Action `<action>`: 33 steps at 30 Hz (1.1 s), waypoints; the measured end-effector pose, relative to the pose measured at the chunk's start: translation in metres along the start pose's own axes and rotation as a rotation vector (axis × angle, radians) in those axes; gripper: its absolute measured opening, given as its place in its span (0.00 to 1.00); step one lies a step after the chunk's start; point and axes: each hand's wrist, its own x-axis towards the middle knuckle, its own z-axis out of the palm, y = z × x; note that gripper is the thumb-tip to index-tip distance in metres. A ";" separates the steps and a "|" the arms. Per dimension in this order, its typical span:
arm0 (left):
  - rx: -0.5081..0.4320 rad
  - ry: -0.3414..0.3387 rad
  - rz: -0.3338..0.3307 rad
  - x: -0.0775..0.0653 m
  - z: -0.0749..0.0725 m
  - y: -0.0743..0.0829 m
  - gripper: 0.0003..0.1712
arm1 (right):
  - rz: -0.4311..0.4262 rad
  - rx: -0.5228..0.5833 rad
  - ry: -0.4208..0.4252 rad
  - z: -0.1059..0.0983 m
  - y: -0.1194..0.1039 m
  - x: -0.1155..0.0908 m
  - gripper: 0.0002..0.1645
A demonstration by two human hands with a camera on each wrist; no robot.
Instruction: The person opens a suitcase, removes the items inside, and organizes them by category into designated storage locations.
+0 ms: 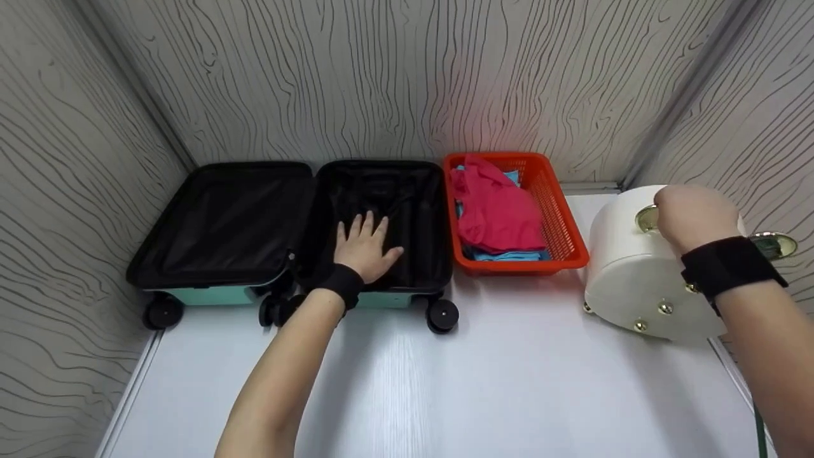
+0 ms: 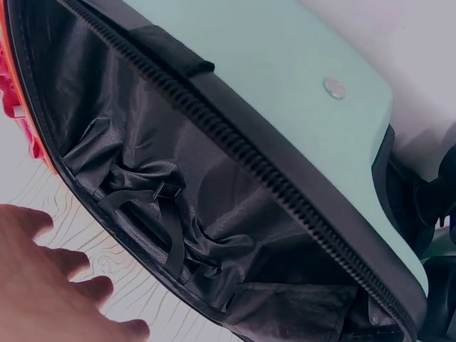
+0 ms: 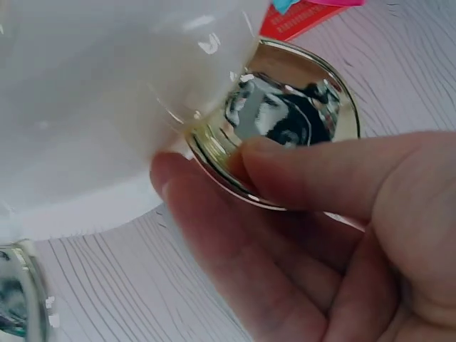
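Observation:
My left hand [image 1: 364, 251] is held with fingers spread over the right half of an opened mint-green suitcase [image 1: 385, 299]. Black lining [image 2: 206, 164] and a strap with a buckle [image 2: 169, 191] show inside that half; whether the hand touches the lining I cannot tell. Over on the right, my right hand [image 1: 696, 216] pinches a shiny gold oval fitting [image 3: 285, 114] between thumb and fingers. The fitting sits on a glossy cream-white rounded case [image 1: 626, 273], which bears several small gold knobs [image 1: 665, 308] and another gold oval piece [image 1: 779, 245].
Between suitcase and cream case stands a red-orange plastic basket [image 1: 563, 216], with a folded pink cloth [image 1: 499, 213] over blue ones [image 1: 509, 256]. The suitcase's other half [image 1: 222, 216] lies at left. Black wheels [image 1: 442, 315] point frontward. Patterned walls [image 1: 381, 76] enclose the white tabletop [image 1: 509, 369].

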 end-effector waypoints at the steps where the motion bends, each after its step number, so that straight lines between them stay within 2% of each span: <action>1: 0.005 -0.005 -0.001 -0.001 -0.001 0.000 0.45 | 0.007 0.003 0.012 0.002 0.001 0.002 0.12; 12: 0.010 -0.004 0.004 -0.006 -0.001 -0.002 0.45 | 0.034 0.073 0.185 0.025 0.011 0.030 0.12; 18: -0.002 0.004 0.018 -0.007 -0.001 -0.001 0.44 | 0.037 0.106 0.242 0.033 0.015 0.043 0.13; 28: 0.016 -0.029 0.006 -0.009 0.001 -0.003 0.45 | 0.100 0.113 0.227 0.042 0.019 0.055 0.18; 33: -0.005 -0.032 -0.003 -0.012 -0.001 -0.009 0.44 | 0.162 0.106 0.200 0.047 0.006 0.057 0.23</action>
